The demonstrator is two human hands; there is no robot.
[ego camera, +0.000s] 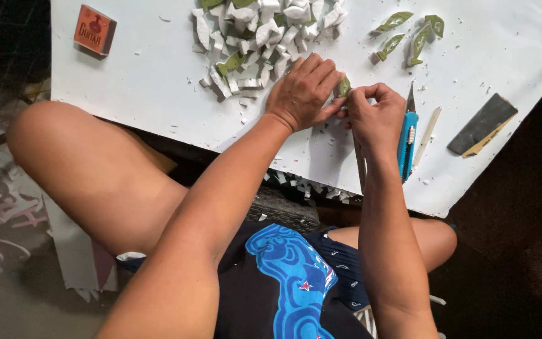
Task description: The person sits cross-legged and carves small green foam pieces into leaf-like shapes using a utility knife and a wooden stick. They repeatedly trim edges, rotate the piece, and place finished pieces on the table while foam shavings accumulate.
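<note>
Two hands meet at the centre of a white sheet (145, 81), matte and smooth, dusted with small white chips. Left hand (302, 93), knuckles up, fingers curled closed, pinches a small green leaf-shaped piece (344, 86) at its 3 o'clock side; right hand (374, 116) is closed too, thumb and forefinger gripping the same piece from the 4 o'clock side, so the piece sits between both sets of fingertips, just above the sheet. One heap of offcuts (258, 34) lies at 11 o'clock from the hands: chunky, angular, white with some green faces, foam-like in texture; count not determinable. Four finished green leaf shapes (409, 34), slim and pointed with pale edges, lie at 1 o'clock. One utility knife (407, 141) with blue body and blade extended lies just beside the right hand at 3 o'clock. One thin pale stick (427, 135) lies next to it. One dark flat rectangular block (481, 124), abrasive-looking with tan backing, sits farther out at 3 o'clock. One small orange box (95, 29) rests at 10 o'clock, well apart.
</note>
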